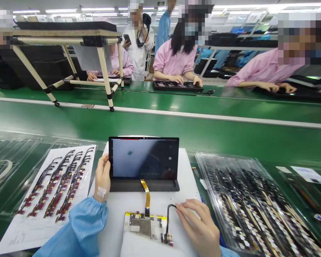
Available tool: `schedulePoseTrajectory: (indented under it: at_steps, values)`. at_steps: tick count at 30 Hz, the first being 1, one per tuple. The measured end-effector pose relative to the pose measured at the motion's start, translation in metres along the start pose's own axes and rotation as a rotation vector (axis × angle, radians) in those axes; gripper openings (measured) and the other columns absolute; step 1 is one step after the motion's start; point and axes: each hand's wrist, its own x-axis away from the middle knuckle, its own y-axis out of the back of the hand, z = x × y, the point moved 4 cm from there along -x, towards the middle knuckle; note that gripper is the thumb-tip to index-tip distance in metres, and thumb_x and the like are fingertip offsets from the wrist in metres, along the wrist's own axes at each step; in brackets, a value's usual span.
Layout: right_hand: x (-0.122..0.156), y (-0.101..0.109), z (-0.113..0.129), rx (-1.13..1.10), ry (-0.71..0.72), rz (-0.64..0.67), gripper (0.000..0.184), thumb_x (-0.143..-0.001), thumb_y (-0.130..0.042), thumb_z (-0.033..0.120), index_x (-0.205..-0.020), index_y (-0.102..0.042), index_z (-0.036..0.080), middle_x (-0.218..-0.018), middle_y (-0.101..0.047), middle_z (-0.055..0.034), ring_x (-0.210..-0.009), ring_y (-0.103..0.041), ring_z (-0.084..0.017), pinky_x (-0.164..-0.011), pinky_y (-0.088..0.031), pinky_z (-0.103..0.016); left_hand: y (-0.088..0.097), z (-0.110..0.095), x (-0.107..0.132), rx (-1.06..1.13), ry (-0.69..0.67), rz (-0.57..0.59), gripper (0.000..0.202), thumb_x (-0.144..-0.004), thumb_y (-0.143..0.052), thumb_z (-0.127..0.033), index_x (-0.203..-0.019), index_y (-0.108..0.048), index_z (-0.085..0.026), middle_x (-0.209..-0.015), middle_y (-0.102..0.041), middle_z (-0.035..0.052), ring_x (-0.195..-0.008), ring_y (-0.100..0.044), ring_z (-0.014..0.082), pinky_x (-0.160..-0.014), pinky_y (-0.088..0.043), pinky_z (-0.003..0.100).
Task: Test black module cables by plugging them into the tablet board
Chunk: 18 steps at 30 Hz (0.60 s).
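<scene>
My left hand (103,176) grips the left edge of a black-framed tablet (143,159), which stands tilted in a dark stand with its screen lit. A gold flex ribbon cable (146,194) runs from the tablet down to a bare circuit board (143,225) lying on a white mat (187,200). My right hand (200,223) pinches a thin black cable (168,217) between thumb and fingers, just right of the board. The cable's lower end reaches a small connector near the board's bottom right corner. A plaster sits on my left wrist.
Left of the mat, a white sheet (55,185) carries several rows of cable assemblies. To the right, a clear plastic tray (256,203) holds many flex cables. Beyond is a green conveyor belt (160,117), with a workbench shelf (66,34) and several co-workers in smocks handling black trays.
</scene>
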Motion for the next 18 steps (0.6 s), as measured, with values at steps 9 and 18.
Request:
schedulePoseTrajectory:
  at_steps: [9, 18]
  values:
    - [0.0037, 0.0039, 0.0035, -0.044, 0.050, 0.017, 0.020, -0.081, -0.052, 0.002, -0.087, -0.063, 0.017, -0.076, -0.057, -0.0048, -0.079, -0.054, -0.014, -0.065, -0.050, -0.028, -0.0005, -0.0011, 0.0001, 0.007, 0.005, -0.014, 0.034, -0.082, -0.048, -0.035, -0.111, -0.052, -0.016, -0.106, -0.058, 0.0081, -0.100, -0.053, 0.0187, -0.091, -0.040, 0.031]
    - [0.0035, 0.0051, 0.0042, -0.011, 0.062, 0.028, 0.020, -0.081, -0.051, 0.002, -0.086, -0.063, 0.018, -0.076, -0.057, -0.0048, -0.079, -0.054, -0.014, -0.065, -0.049, -0.028, -0.0007, -0.0002, -0.0002, 0.015, 0.008, -0.015, 0.032, -0.082, -0.049, -0.035, -0.108, -0.053, -0.017, -0.105, -0.058, 0.0064, -0.101, -0.053, 0.0184, -0.091, -0.039, 0.030]
